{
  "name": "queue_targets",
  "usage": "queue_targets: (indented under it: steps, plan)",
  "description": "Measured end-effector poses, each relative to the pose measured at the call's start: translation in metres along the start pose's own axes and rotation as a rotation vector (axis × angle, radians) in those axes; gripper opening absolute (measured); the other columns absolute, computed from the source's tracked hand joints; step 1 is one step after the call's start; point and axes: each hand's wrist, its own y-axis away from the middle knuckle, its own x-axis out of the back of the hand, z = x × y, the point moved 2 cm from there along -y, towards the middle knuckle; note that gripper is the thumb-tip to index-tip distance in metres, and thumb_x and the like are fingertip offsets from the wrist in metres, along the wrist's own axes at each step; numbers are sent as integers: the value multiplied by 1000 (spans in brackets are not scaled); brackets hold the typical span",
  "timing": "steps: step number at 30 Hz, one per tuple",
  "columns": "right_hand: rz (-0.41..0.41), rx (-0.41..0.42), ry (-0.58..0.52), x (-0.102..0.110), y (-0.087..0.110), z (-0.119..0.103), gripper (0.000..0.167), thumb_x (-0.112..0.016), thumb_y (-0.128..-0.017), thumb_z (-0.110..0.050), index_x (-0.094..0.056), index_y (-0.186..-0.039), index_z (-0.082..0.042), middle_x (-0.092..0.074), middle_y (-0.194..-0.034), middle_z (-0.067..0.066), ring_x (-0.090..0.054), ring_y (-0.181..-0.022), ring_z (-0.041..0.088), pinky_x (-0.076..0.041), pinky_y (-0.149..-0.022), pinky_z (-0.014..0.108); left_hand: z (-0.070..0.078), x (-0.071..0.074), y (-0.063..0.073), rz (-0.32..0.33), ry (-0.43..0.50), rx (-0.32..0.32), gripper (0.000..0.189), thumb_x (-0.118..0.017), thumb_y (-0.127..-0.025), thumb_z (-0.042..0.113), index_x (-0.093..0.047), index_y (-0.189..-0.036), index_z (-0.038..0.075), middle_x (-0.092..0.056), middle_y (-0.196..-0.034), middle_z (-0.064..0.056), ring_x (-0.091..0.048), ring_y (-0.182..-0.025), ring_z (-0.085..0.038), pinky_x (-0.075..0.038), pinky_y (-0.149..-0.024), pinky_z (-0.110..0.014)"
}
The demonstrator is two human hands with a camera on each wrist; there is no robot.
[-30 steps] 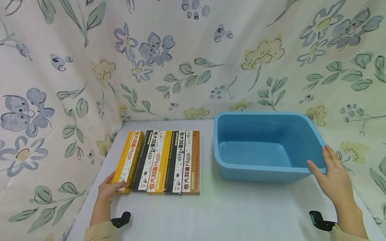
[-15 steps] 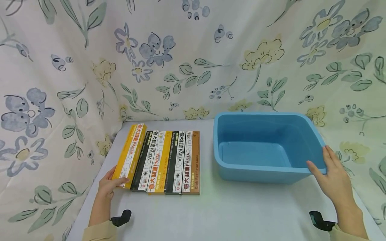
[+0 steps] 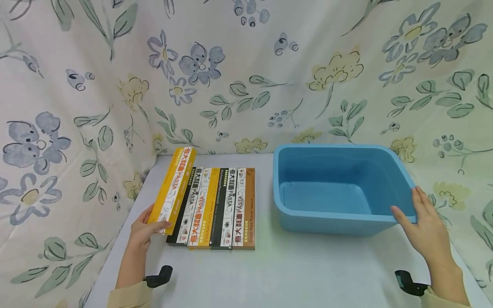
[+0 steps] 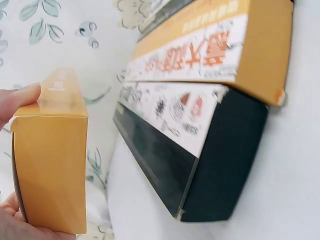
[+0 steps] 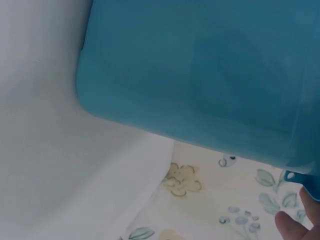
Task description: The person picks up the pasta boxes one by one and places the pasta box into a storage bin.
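In the head view my left hand (image 3: 146, 229) holds a yellow pasta box (image 3: 172, 188) by its near end, thumb on one side and fingers on the other. The box is tilted and raised off the table, as the left wrist view also shows. To its right lie a black pasta box (image 3: 185, 207), a yellow-and-white one (image 3: 204, 207), another black one (image 3: 223, 207) and a brown one (image 3: 244, 207), side by side. At the right, my right hand (image 3: 429, 226) grips the front right corner of the rim of a blue plastic bin (image 3: 331, 218). No items show inside the bin.
A white table (image 3: 269, 273) lies under everything. Floral cloth (image 3: 246, 64) hangs behind it and along both sides. Black wrist-worn pieces (image 3: 159, 277) show beside both forearms.
My left hand has lifted the yellow pasta box from its place at the row's left end, moving it up, farther back and slightly right. My right hand and the bin stay put.
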Motion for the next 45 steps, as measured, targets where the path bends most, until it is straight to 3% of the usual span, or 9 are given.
queue_targets:
  steps: [5, 8, 11, 15, 22, 31, 45]
  plan:
    - [-1, -4, 5, 1, 0, 0, 79, -46, -100, -43, -10, -153, 3, -6, -159, 24, -9, -141, 52, -12, -104, 73, 13, -7, 7, -38, -9, -49, 107, -76, -66, -14, -22, -155, 10, -30, -154, -19, -33, -128, -32, -31, -111, -46]
    - [1, -9, 2, 1, 0, 0, 79, -46, -99, -43, -10, -152, 4, -6, -159, 24, -8, -141, 51, -11, -105, 72, 19, -12, 12, -70, -6, -73, 105, -76, -67, -14, -23, -155, 10, -32, -154, -18, -36, -125, -29, -37, -108, -38]
    - [3, -22, 3, 1, 0, -1, 80, -46, -99, -43, -10, -152, 5, -5, -159, 24, -8, -140, 53, -12, -103, 73, 26, -17, 19, -102, 4, -99, 103, -75, -68, -15, -24, -155, 9, -34, -152, -19, -39, -122, -29, -46, -95, -22]
    - [4, -40, 14, 0, 0, -2, 82, -46, -99, -45, -10, -152, 5, -4, -159, 25, -8, -140, 53, -14, -101, 74, 35, -24, 27, -137, 15, -133, 102, -74, -68, -15, -25, -154, 8, -37, -150, -19, -41, -120, -28, -46, -79, -9]
    - [22, -41, -5, 0, 0, -2, 81, -48, -98, -44, -12, -152, 7, -10, -157, 28, -12, -139, 54, -18, -100, 74, 49, -36, 35, -196, -9, -196, 100, -74, -68, -15, -27, -154, 8, -39, -148, -18, -43, -118, -27, -45, -81, -10]
    - [14, -49, 2, 0, 1, -2, 82, -47, -99, -45, -10, -153, 4, -9, -158, 27, -10, -140, 52, -16, -101, 74, 59, -54, 41, -271, -10, -230, 100, -74, -67, -17, -29, -153, 7, -40, -145, -19, -43, -115, -27, -47, -80, -15]
    - [25, -45, 10, 0, 1, -1, 81, -47, -99, -45, -12, -152, 5, -10, -157, 28, -12, -139, 54, -18, -99, 74, 76, -75, 52, -308, -80, -295, 99, -76, -64, -15, -35, -151, 10, -42, -144, -18, -43, -115, -31, -50, -82, -25]
